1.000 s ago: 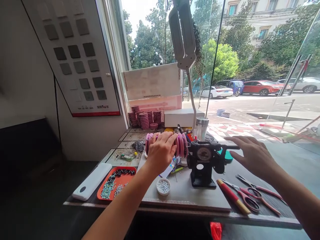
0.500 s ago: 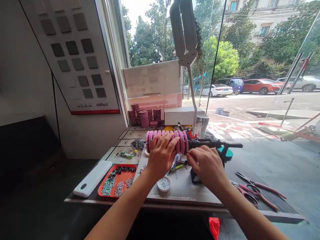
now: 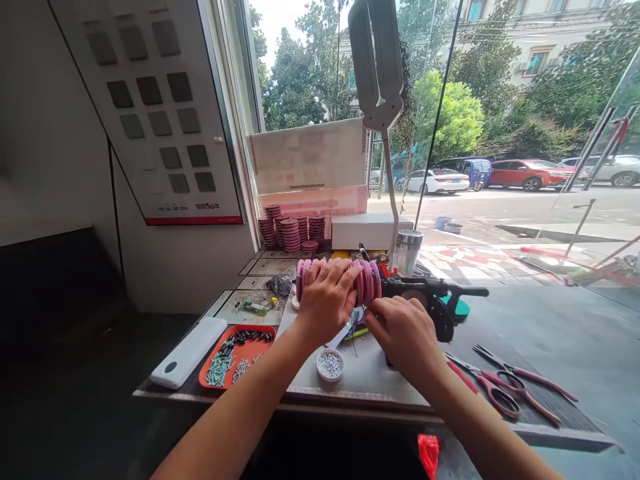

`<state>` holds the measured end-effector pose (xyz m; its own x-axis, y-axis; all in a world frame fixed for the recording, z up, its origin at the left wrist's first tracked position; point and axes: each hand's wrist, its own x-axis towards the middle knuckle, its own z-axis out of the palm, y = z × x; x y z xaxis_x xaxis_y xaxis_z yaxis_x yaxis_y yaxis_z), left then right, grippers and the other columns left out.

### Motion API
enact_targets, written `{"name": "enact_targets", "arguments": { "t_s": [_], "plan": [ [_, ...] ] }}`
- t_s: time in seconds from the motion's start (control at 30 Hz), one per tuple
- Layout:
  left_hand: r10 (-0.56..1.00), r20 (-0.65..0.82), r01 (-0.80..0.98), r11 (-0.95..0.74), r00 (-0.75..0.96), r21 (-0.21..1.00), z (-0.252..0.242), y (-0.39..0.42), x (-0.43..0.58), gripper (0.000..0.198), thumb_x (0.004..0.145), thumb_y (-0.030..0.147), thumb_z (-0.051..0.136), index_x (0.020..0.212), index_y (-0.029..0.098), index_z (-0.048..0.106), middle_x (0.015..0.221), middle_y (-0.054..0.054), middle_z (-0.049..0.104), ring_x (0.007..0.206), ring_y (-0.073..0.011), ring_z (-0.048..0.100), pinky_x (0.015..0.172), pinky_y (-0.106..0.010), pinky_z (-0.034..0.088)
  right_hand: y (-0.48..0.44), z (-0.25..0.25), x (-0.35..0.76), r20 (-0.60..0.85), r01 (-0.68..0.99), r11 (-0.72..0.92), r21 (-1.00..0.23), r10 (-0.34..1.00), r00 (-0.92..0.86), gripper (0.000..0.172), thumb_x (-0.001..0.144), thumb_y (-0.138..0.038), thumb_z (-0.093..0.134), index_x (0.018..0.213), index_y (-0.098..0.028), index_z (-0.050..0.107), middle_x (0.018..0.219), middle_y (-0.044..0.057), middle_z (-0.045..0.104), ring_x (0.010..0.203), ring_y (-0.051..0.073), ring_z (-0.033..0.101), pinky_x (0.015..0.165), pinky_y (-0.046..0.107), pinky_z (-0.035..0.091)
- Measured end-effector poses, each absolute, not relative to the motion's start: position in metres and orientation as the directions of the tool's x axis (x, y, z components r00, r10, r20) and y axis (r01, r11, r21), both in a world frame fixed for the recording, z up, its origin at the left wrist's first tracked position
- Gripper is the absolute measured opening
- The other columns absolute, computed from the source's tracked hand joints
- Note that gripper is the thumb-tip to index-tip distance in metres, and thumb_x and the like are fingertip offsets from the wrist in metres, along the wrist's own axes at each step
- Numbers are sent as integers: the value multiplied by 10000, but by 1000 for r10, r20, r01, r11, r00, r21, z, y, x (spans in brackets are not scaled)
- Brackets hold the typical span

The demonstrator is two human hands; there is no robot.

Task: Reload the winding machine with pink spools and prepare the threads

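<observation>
A row of pink spools [image 3: 371, 280] sits side by side on a black winding device [image 3: 425, 291] at the middle of the table. My left hand [image 3: 327, 293] lies over the top of the spools, its fingers curved round them. At their lower right edge, my right hand [image 3: 400, 325] has thumb and fingertips pressed together. Whatever it pinches is hidden or too small to make out. Thin dark thread [image 3: 355, 337] hangs below the spools, between the hands.
Left of my arms are an orange tray [image 3: 250, 363] of small parts and a white oblong case [image 3: 187, 353]. A bowl of white beads [image 3: 330, 365] stands in front. Scissors [image 3: 500, 393] and pliers [image 3: 530, 380] lie at right. Stacked pink discs [image 3: 290, 235] and a lamp [image 3: 387, 167] are behind.
My right hand has shifted left, closer beneath the spools. My left hand keeps its place over them. The whole view has moved slightly.
</observation>
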<state>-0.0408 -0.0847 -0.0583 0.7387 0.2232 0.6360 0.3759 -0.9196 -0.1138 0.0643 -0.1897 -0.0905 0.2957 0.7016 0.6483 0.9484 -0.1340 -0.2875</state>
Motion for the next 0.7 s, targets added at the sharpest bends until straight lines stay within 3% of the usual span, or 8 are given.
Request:
{"name": "enact_targets", "arguments": {
  "t_s": [0.2,0.43,0.57,0.7],
  "plan": [
    [323,458,387,-920,828,-51,-27,-78,-30,321,872,308,407,1161,219,515,1213,-35,574,1091,-197,512,937,-377,335,-190,-94,59,727,969,-189,-158,642,244,344,872,-284,419,568,-190,551,556,15,603,569,152,505,623,284,255],
    [355,330,374,-928,875,6,-14,-67,-23,339,874,334,380,1163,214,513,1221,-34,568,1072,-189,535,909,-342,389,-203,-104,56,712,969,-87,-231,664,229,284,875,-299,435,677,-189,606,612,13,607,602,155,529,630,266,307],
    [376,268,379,-924,887,40,-9,-55,-15,340,861,378,376,1118,233,545,1197,-36,580,1072,-201,535,858,-339,435,-196,-110,48,424,978,-160,-132,883,201,247,900,-232,400,823,-180,628,786,39,657,706,170,600,614,258,350],
    [403,260,403,-913,878,56,-6,-44,-5,322,852,370,381,1056,226,583,1125,-44,618,1017,-201,561,830,-330,451,-169,-120,38,215,1000,-12,-16,976,15,278,804,-15,442,878,-183,651,897,50,663,814,165,613,619,234,387]
  ]
}}
